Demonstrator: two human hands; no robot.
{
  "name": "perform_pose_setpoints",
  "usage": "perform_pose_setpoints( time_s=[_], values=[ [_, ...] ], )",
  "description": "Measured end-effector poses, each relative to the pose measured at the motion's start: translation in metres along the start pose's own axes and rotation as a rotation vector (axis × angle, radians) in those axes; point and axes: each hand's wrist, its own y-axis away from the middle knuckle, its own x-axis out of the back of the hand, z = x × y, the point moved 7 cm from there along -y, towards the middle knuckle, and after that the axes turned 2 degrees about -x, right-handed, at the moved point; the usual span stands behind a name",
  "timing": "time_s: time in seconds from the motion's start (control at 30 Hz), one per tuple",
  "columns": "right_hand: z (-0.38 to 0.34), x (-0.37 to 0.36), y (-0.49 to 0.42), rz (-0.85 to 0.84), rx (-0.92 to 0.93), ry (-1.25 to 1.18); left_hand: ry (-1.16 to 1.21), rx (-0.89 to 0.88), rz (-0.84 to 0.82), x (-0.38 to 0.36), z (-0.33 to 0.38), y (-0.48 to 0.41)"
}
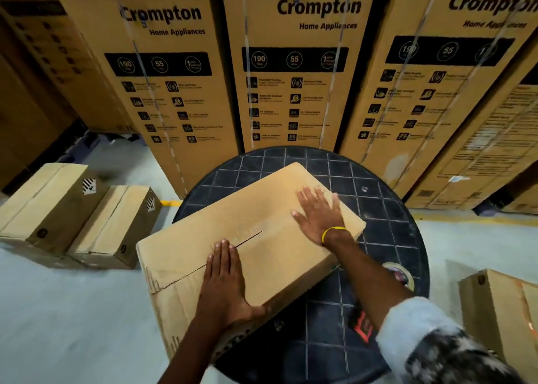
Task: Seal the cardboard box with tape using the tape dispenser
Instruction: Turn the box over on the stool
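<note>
The cardboard box (250,238) is lying at an angle on a round black table (387,209), and its near left corner is sticking out over the table's edge. Both hands are resting flat on the top of the box, fingers stretched out, holding nothing. The left hand (225,284) is pressing on the near end, right over the seam (247,239) where the two flaps are meeting; past its fingertips the seam is showing as a thin dark slit. The right hand (318,214) is lying on the far right part of the top, well apart from the left one, and it is wearing a yellow band (332,232) on the wrist. Under the right forearm, on the table just beside the box, a roll of tape (400,273) is partly showing; I cannot tell if it is sitting in a dispenser. To the left of the left hand, two smaller boxes (75,223) are standing on the floor.
</note>
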Motion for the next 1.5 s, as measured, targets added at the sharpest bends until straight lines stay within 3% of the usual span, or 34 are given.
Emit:
perform_pose_setpoints(
  time_s=[0.17,0.47,0.63,0.77,0.83,0.97,1.03,1.17,1.5],
  values=[
    [0.047,0.014,-0.025,-0.111,-0.193,-0.173,0.012,-0.022,-0.035,0.005,-0.004,-0.003],
    [0.031,0.008,0.052,0.071,-0.365,-0.199,-0.044,-0.249,-0.225,0.05,-0.051,-0.032],
    [0.035,-0.006,0.102,0.1,-0.479,-0.217,-0.064,-0.481,-0.228,0.039,0.016,-0.05],
    [0.043,-0.006,0.129,0.105,-0.451,-0.271,-0.104,-0.6,-0.155,0.022,0.083,-0.049],
    [0.062,-0.009,0.141,0.127,-0.498,-0.46,-0.101,-0.589,-0.132,0.015,0.098,-0.053],
    [0.119,-0.064,0.189,0.425,-0.903,-1.37,-0.096,-0.596,-0.117,0.007,0.104,-0.058],
    [0.145,-0.108,0.21,0.466,-1.059,-1.435,-0.095,-0.605,-0.118,0.007,0.105,-0.058],
    [0.19,-0.21,0.233,0.38,-1.201,-1.278,-0.104,-0.59,-0.124,0.004,0.106,-0.06],
    [0.149,-0.209,0.213,0.069,-1.312,-1.54,-0.098,-0.573,-0.144,0.006,0.108,-0.06]
  ],
)
